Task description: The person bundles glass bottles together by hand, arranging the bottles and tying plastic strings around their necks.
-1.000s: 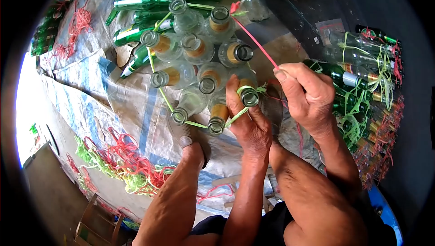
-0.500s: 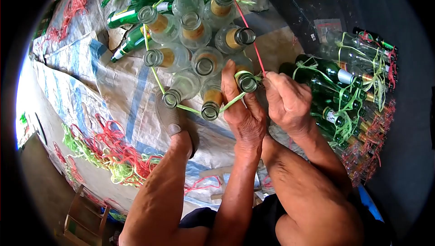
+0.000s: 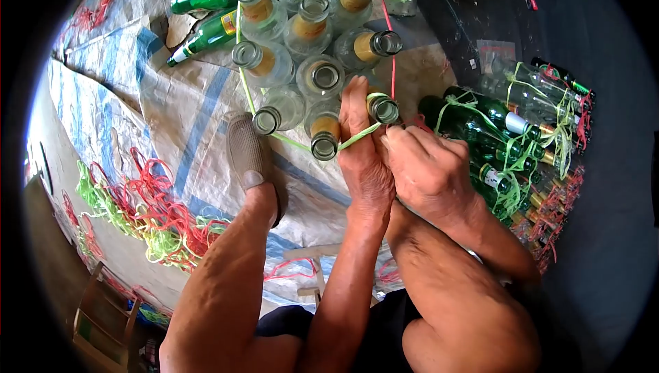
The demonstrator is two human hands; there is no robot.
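Several clear glass bottles [image 3: 310, 30] stand bunched together, necks toward me, ringed by a green and red plastic cord [image 3: 294, 143]. My left hand [image 3: 367, 167] is at the near right of the bunch, two fingers stretched up beside the neck of the nearest right bottle [image 3: 384, 109]. The green cord crosses those fingers and loops that neck; the left thumb is partly hidden. Close against it, my right hand [image 3: 429, 167] is closed with fingers curled in a pinch just below the same neck. The red stretch of cord runs down toward it; its end is hidden in the fingers.
Green bottles [image 3: 213, 33] lie behind the bunch on a striped sheet [image 3: 199, 133]. Tied green bottles [image 3: 473, 115] lie at right. Tangled red and green cord [image 3: 158, 215] lies at left. A small wooden chair [image 3: 103, 325] is at lower left.
My right hand has moved down and left, closer to my left hand. The red cord now hangs straighter beside the bottles. The whole view has shifted slightly.
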